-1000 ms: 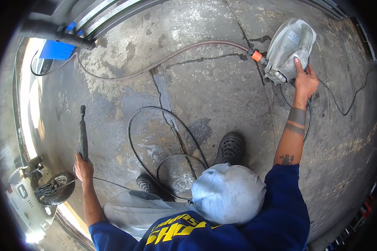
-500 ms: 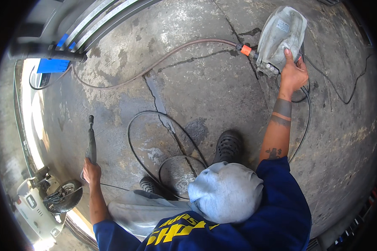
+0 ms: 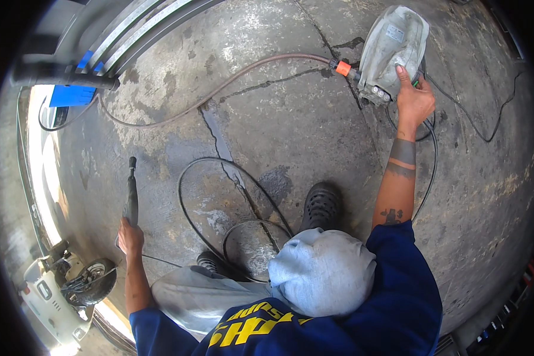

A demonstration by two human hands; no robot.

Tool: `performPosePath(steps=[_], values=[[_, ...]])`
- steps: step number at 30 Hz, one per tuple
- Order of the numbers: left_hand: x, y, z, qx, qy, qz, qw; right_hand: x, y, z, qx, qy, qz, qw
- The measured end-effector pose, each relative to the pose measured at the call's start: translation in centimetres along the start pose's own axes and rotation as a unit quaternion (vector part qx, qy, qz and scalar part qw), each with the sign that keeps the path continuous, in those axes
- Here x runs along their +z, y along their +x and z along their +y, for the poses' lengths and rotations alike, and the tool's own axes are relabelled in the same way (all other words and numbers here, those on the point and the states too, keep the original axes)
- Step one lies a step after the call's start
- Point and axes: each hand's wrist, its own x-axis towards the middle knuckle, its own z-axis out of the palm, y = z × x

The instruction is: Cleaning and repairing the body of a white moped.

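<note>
My left hand [image 3: 130, 236] is closed around the grip of a black pressure washer spray gun [image 3: 132, 193], its nozzle pointing away from me over the floor. At the far right stands a pressure washer [image 3: 393, 50], grey and dirty, with a pale label on top. My right hand [image 3: 415, 102] grips its near right edge, the thumb on the body and the other fingers curled at the side, partly hidden. A small green part shows beside those fingers. An orange hose connector [image 3: 343, 68] joins a brownish hose [image 3: 243, 77] to the machine's left side.
A thin black hose [image 3: 181, 196] lies looped near my shoes [image 3: 323, 204]. A black cable [image 3: 486, 139] trails at the right. Metal rails [image 3: 142, 32] and a blue panel [image 3: 71, 95] stand at the far left. A pale scooter [image 3: 50, 299] is at the lower left.
The view has shifted slightly. Both hands keep their holds. A green part shows by my right fingers where a reddish one showed before.
</note>
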Motion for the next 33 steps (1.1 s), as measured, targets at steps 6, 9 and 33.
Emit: performPosePath(steps=[6,9,33], values=[[-0.3,-1.0,0.2,0.003,0.007,-0.013,1.000,-0.3,0.1,0.1,0.009,0.006,-0.045,0.999],[-0.2,-1.1,0.3,0.008,0.001,-0.012,1.000,1.5,0.8,3.1,0.032,0.175,-0.059,0.982],[0.2,-0.2,1.2,0.024,-0.045,-0.107,0.993,0.7,-1.3,2.0,0.058,0.081,-0.035,0.994]])
